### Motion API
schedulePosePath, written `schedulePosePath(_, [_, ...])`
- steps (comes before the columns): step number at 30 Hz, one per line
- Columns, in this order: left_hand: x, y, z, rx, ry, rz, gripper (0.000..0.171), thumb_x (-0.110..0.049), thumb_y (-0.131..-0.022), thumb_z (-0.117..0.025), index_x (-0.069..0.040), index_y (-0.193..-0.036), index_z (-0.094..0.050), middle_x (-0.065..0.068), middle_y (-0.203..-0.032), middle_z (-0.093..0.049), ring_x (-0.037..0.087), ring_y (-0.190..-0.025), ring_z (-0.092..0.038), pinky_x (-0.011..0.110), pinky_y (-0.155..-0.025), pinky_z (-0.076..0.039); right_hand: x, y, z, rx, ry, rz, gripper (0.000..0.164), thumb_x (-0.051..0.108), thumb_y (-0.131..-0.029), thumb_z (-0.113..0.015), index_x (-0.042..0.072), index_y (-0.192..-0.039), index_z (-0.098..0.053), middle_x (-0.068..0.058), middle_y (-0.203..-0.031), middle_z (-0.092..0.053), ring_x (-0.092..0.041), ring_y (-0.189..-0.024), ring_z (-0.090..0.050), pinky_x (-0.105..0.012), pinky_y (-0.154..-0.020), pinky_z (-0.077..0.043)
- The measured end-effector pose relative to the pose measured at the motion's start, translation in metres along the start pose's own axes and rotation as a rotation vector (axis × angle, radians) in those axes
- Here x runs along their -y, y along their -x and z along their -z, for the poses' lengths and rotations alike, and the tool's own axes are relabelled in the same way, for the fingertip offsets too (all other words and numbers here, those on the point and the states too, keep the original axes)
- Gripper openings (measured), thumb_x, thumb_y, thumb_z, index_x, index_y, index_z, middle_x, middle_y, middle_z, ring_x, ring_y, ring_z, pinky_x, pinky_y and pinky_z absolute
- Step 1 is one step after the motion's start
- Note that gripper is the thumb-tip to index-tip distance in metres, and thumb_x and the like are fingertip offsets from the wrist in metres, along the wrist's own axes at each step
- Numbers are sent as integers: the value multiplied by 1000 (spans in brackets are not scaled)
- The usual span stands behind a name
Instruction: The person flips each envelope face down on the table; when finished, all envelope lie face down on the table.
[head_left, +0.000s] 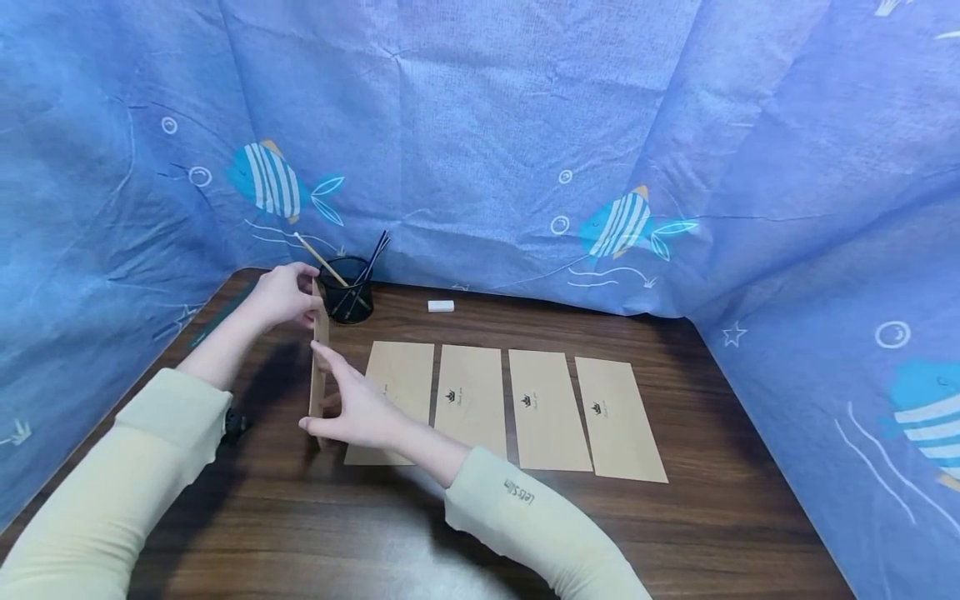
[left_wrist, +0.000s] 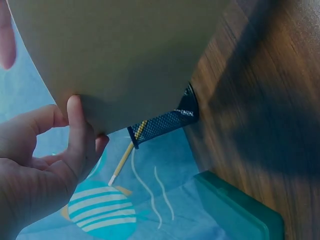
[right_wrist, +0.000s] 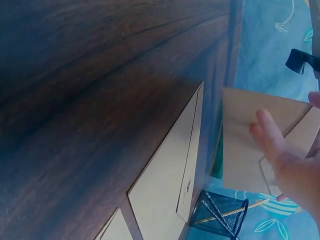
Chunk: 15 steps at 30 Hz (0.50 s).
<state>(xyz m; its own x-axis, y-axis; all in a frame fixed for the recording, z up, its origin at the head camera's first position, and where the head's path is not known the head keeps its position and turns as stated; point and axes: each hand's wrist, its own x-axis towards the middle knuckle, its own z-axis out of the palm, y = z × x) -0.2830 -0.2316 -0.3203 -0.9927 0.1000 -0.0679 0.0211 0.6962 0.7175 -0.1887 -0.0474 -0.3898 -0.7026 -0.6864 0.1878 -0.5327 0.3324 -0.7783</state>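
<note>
A kraft paper envelope stands on edge, seen nearly edge-on from the head. My left hand pinches its far upper corner, with a finger laid on the plain face in the left wrist view. My right hand holds the near edge, thumb low and index finger higher up. In the right wrist view its fingers lie along the flap side of the envelope. To the right, several matching envelopes lie flat in a row, with small crown prints; the right forearm overlaps the leftmost one.
Behind the left hand stands a black mesh pen cup with a yellow pencil and dark sticks. A white eraser lies at the back. A green case sits along the left table edge. Blue fish-patterned curtain surrounds the wooden table.
</note>
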Motion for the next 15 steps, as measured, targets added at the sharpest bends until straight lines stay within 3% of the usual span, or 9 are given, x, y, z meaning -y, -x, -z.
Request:
schedulePosePath(6, [-2, 0, -3, 27, 51, 28, 56, -6, -89, -54, 8, -139, -33, 31, -121, -50, 15, -64, -64, 35, -60, -57, -2, 4, 3, 17, 3, 62, 79, 17, -83, -70, 26, -147, -25, -2, -145, -37, -5, -95, -65, -10, -89, -42])
schedulePosePath(10, [-2, 2, -4, 29, 90, 32, 53, -7, -89, -54, 9, -135, -35, 31, -121, -46, 14, -64, -64, 35, -62, -57, -4, 7, 4, 7, 12, 53, 68, 18, -82, -72, 21, -140, -37, -2, -139, -43, -4, -100, -63, -10, -88, -42])
schedulePosePath(15, [5, 0, -6, 69, 155, 19, 52, -6, -88, -55, 11, -132, -32, 32, -124, -44, 12, -64, -63, 35, -64, -57, -7, 10, 3, 5, -23, 17, 64, 15, -79, -75, 15, -133, -42, -5, -135, -47, -8, -108, -61, -10, -78, -47])
